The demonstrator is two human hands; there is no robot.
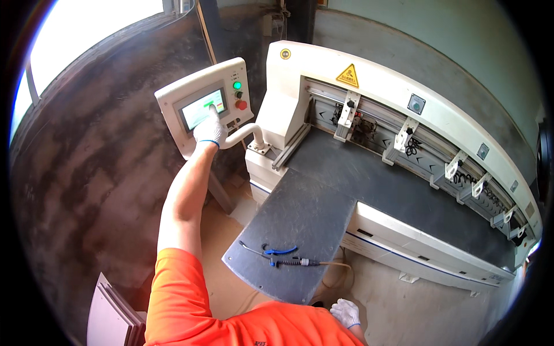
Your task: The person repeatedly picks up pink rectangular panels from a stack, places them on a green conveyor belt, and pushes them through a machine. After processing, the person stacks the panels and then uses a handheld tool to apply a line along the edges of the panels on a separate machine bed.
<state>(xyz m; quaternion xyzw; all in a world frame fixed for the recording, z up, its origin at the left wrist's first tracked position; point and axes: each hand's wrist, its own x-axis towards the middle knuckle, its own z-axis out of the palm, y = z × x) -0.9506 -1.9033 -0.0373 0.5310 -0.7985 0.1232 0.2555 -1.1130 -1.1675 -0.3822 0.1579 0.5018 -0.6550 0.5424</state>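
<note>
My left hand (211,128), in a white knit glove, reaches up to the control panel (172,95). Its index finger is stretched out onto the lit touchscreen (199,114), and it holds nothing. Low in the picture, my right hand (346,312), also gloved, hangs beside my body with its fingers curled in; I see nothing in it. On the dark table wing (306,216) lies an air blow gun (283,260) with a blue lever and a thin nozzle, apart from both hands.
A long white machine (384,69) with several clamp brackets runs rightward behind a dark worktop (398,181). The panel carries a green lit button (237,85) and a red knob (241,105). A hose (344,266) trails off the table. Flat boards (109,314) stand at lower left.
</note>
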